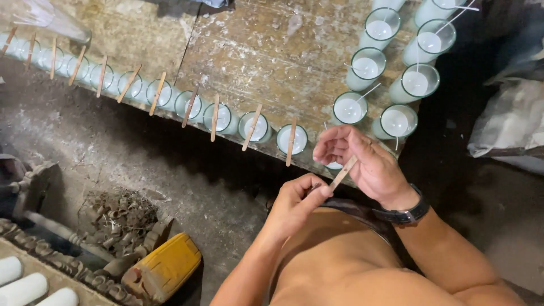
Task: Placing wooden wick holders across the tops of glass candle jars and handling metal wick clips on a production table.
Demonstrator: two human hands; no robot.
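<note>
Your hands pinch one wooden stick (342, 173) at the worktop's edge.
Left hand (294, 205) and right hand (362, 161) close on its ends; wax-filled glasses (292, 139) line the scarred, dusty worktop (272, 51) above a grimy floor (141, 164).

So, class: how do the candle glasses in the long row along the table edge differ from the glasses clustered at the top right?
The row glasses each carry a wooden stick laid across the rim; the clustered glasses have none. The row glasses run in a single line; the clustered glasses sit in pairs. Loose wicks poke out of the clustered glasses; none trail from the row glasses. Both hold white wax.
</note>
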